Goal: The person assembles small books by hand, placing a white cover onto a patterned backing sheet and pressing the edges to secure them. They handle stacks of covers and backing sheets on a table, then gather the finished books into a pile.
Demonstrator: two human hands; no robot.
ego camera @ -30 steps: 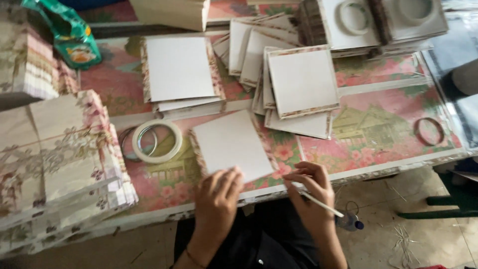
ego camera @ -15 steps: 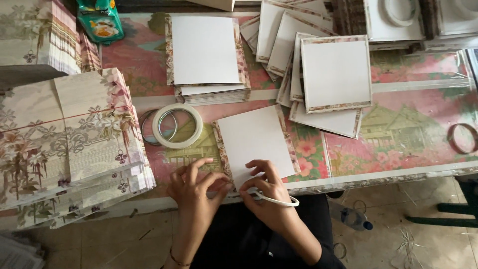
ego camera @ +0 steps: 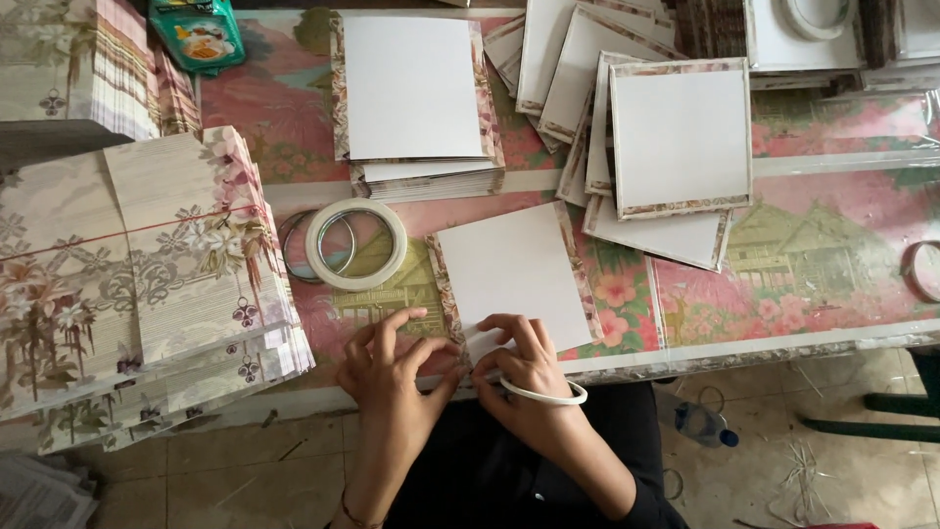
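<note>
White card (ego camera: 511,274) lies flat near the worktop's (ego camera: 813,284) front edge, about midway along it, on a floral-patterned sheet whose border shows along the card's left and right sides. Both hands work at the card's near left corner. Left hand (ego camera: 392,367): fingers spread and lightly curled, tips pressing down on the patterned border just left of the corner. Right hand (ego camera: 519,358): fingertips drawn together on the card's near edge, grip pinching at the corner; exactly what sits between the tips cannot be told. A loose loop of white strip (ego camera: 544,395) curls around the right wrist.

Tape roll (ego camera: 356,243) rests just behind the left hand, overlapping a thinner ring on its left. Tall stack of patterned sheets (ego camera: 127,274) fills the worktop's left end, hanging over the front edge. Second stack of white-faced cards (ego camera: 416,93) sits toward the back edge, behind the tape. Fanned pile of finished boards (ego camera: 676,137) lies back right. Green packet (ego camera: 196,34) at the back left corner. Plastic bottle (ego camera: 700,423) on the floor, right of the person's lap.
</note>
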